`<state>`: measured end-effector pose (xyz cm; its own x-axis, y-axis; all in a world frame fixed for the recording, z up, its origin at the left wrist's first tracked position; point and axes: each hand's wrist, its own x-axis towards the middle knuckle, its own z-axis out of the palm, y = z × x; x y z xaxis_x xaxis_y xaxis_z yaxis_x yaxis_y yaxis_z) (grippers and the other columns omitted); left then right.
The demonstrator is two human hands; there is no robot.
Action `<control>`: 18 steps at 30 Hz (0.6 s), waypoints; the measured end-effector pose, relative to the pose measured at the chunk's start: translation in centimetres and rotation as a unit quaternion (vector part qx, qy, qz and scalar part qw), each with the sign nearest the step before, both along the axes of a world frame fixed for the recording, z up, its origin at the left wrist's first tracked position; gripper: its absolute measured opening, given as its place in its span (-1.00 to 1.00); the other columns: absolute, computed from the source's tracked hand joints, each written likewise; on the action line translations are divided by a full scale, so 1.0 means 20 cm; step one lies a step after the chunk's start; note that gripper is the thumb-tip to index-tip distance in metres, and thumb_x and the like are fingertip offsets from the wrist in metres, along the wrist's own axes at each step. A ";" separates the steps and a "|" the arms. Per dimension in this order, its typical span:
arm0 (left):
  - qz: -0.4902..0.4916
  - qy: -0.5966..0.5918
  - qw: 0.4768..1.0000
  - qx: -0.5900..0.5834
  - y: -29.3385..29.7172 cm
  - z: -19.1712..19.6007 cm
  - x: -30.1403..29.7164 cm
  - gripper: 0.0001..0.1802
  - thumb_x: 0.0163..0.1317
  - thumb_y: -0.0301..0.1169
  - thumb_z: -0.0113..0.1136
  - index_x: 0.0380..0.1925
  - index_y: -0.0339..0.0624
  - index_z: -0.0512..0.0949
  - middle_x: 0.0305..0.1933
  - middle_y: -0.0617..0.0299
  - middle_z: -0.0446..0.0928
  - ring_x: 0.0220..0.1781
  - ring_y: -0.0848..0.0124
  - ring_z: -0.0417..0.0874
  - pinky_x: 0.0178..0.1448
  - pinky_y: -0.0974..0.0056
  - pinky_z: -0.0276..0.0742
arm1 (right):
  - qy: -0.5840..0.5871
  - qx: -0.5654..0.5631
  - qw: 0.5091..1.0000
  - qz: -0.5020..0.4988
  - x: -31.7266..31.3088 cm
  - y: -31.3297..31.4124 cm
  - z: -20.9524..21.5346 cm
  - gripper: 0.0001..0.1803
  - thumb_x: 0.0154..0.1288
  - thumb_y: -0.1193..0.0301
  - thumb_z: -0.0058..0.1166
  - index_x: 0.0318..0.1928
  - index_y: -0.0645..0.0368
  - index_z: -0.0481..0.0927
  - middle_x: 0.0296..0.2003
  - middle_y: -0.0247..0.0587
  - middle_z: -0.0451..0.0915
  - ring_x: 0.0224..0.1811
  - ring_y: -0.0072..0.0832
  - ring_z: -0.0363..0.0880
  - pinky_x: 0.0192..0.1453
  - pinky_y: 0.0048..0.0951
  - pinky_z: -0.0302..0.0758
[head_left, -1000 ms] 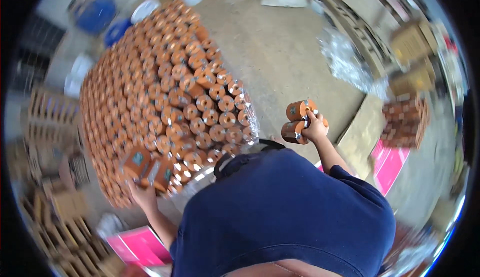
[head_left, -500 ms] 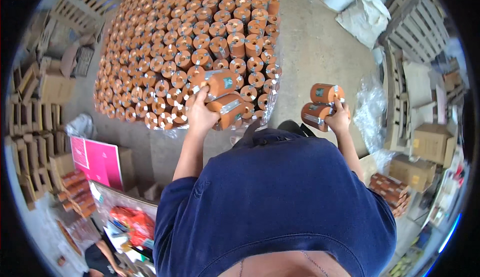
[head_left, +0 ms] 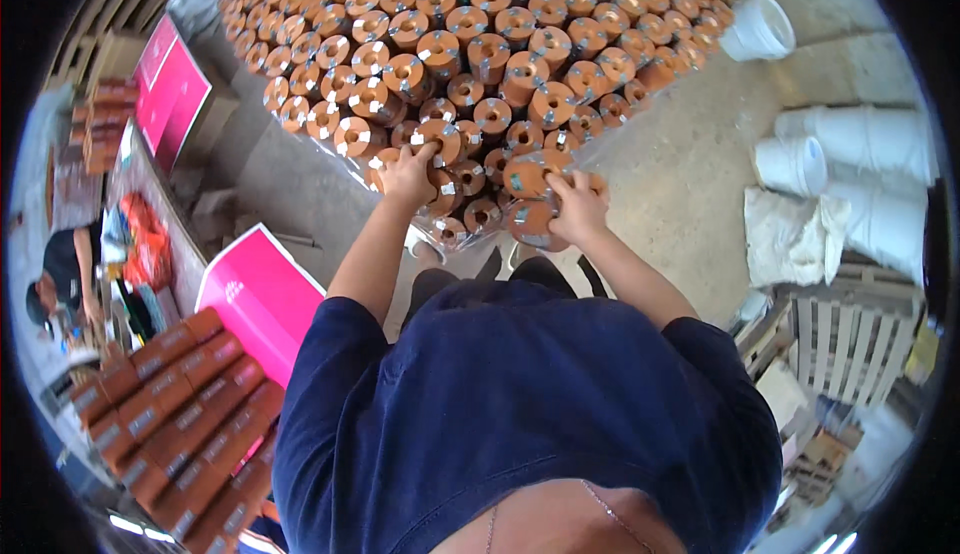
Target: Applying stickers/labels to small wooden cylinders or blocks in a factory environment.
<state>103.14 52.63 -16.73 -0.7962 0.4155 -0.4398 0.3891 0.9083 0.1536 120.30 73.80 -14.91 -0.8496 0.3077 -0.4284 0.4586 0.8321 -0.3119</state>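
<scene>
Concrete floor (head_left: 690, 169), grey and dusty, runs under the whole scene; the landmark for this report is the large stack of orange spools (head_left: 470, 44) standing on it at the top of the view.

Nearest the camera is the person's dark blue shirt (head_left: 520, 404), with both forearms reaching up toward the near edge of the stack. The left hand (head_left: 407, 176) is closed over an orange spool (head_left: 385, 162) at that near edge, fingers curled round its end. The right hand (head_left: 575, 204) is clamped on two orange spools (head_left: 530, 199), one above the other, held against the same edge just right of the left hand. The hands are apart, with a few stacked spools between them. Clear plastic film appears to hang along this edge, though the view there is too blurred to be sure.

Left of the stack and nearer the camera lie rows of orange rolls (head_left: 180, 414) packed side by side, with a pink carton (head_left: 255, 294) just beyond them. A second pink carton (head_left: 165, 89) stands further off, close to the stack's left side. Another person (head_left: 60, 274) in dark clothing is at the far left.

Right of the stack are white buckets (head_left: 800, 154), a white sack (head_left: 795, 239) and a wooden pallet (head_left: 850, 339).
</scene>
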 end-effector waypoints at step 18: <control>0.006 -0.006 0.998 -0.063 0.08 -0.25 -0.15 -0.44 -0.05 -0.29 0.18 0.00 0.40 0.26 0.00 0.17 0.29 0.05 0.03 0.34 0.08 0.01 0.19 | -0.026 0.044 0.992 0.111 -0.48 -0.24 -0.39 -0.32 -0.19 0.45 0.16 0.06 -0.28 0.31 0.01 -0.17 0.18 -0.08 -0.11 0.40 0.20 0.23 -0.23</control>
<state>100.04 54.31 -21.81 -0.7948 0.3469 -0.4979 0.3768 0.9253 0.0432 110.70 68.92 -22.79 -0.8778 0.1536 -0.4537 0.2746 0.9374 -0.2140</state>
